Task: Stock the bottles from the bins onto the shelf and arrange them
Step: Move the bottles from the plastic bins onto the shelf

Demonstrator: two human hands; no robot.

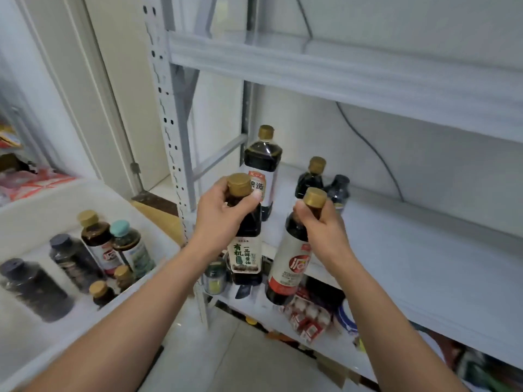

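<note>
My left hand (226, 210) is curled round the neck of the green-label soy sauce bottle (246, 258), thumb and fingers pinching just under its gold cap. The body hangs upright below the grip, which lets me lower it base first. My right hand (322, 224) grips the red-label bottle (287, 267) the same way, at the neck. That bottle tilts, its base swung toward seven o'clock, and I judge that comes from carrying it by the top alone. Both bottles hang at the front edge of the shelf (410, 250), not yet set down, near each other but apart.

At twelve o'clock from my left hand a tall gold-capped bottle (261, 165) stands on the shelf by the left rear corner. At twelve o'clock from my right hand stands a small gold-capped bottle (310, 179), with a dark-capped bottle (339, 188) just beside it at its three o'clock; I cannot tell whether they touch. All three sit toward the back, I think to leave the front for a second row, where my two would go.

At eight o'clock from my left hand the white bin (42, 210) holds more stock: a teal-capped bottle (130, 247), a gold-capped red-label one just beside it, dark-capped ones and two small gold-capped ones. By my judgement the stocking is at an early stage. At six o'clock from my right hand a lower shelf carries red and white packets (308, 318), too blurred to name
</note>
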